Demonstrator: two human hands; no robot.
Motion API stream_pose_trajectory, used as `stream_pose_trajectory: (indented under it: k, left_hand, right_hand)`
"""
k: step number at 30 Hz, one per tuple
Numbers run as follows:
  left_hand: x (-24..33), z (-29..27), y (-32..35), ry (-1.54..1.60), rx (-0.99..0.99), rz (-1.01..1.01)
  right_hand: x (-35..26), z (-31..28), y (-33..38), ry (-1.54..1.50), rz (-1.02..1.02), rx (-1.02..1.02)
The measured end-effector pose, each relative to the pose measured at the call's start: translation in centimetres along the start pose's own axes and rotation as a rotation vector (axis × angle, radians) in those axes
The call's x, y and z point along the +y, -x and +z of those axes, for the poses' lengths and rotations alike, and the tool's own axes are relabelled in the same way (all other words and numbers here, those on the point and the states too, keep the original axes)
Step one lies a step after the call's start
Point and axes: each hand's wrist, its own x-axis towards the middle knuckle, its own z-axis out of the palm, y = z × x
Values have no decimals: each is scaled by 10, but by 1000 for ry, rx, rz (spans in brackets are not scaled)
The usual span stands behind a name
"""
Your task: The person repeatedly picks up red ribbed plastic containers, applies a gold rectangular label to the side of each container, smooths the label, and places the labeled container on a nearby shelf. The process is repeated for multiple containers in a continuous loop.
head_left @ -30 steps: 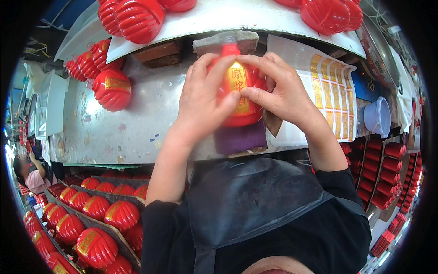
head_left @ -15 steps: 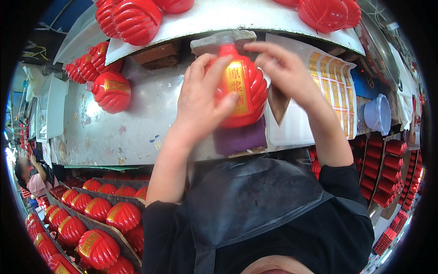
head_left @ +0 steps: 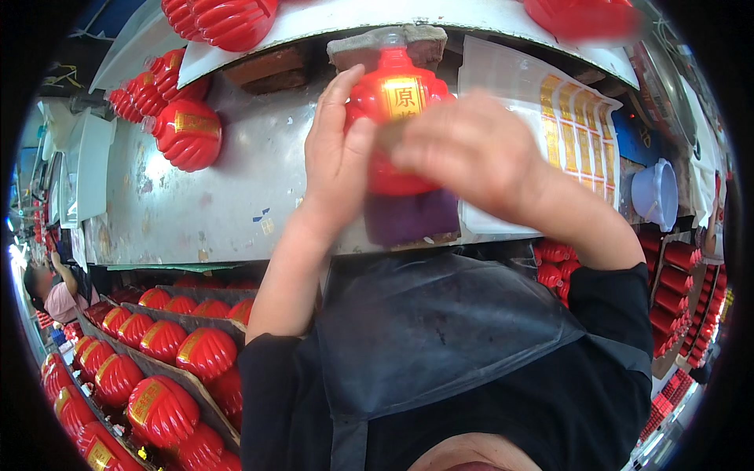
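Observation:
A glossy red ribbed bottle (head_left: 393, 78) with a clear neck lies on its back on the bench, a gold label (head_left: 404, 96) running down its front. Its neck end rests at a grey cloth-covered block (head_left: 353, 53), its base on a purple cloth pad (head_left: 412, 220). My left hand (head_left: 334, 149) grips the bottle's left side, thumb against the front. My right hand (head_left: 471, 153), smeared by motion, is across the lower label. Its curled fingers hold a brown flat piece (head_left: 389, 135), blurred, against the label; the lower label is hidden.
A translucent tray with sheets of gold labels (head_left: 581, 133) sits right of the bottle, with a pale blue bucket (head_left: 654, 195) beyond. Several red bottles (head_left: 187, 133) stand at the bench's left, others on a white shelf (head_left: 408, 14) ahead. Crates of red bottles (head_left: 161, 408) are lower left; a person (head_left: 67, 294) is far left.
My right hand has moved down and left from the bottle's shoulder onto its label, carrying the brown piece. My left thumb has drawn back toward the bottle's left side.

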Motion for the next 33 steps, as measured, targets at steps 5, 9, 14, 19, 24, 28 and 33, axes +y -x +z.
stream_pose_trajectory:
  k: [5, 9, 14, 19, 24, 28, 33]
  left_hand:
    - [-2, 6, 4, -53, 43, 55]
    - [-1, 8, 6, -87, 65, 51]
    - [-2, 10, 6, -208, 43, 84]
    - [4, 17, 17, -289, 125, 120]
    - [4, 25, 39, -152, 159, 57]
    - [-4, 26, 41, -18, 150, 60]
    - [-2, 28, 42, 357, 168, -42]
  right_hand:
    - [-32, 5, 25, -129, -100, -41]
    - [-3, -4, 22, -108, 232, 228]
    - [-26, 11, 56, -51, 3, 98]
    - [-30, 6, 57, -250, 174, 120]
    - [-30, 2, 34, -478, 747, 392]
    - [-38, 10, 15, -249, 455, 49]
    - [-17, 5, -18, 19, 439, 83]
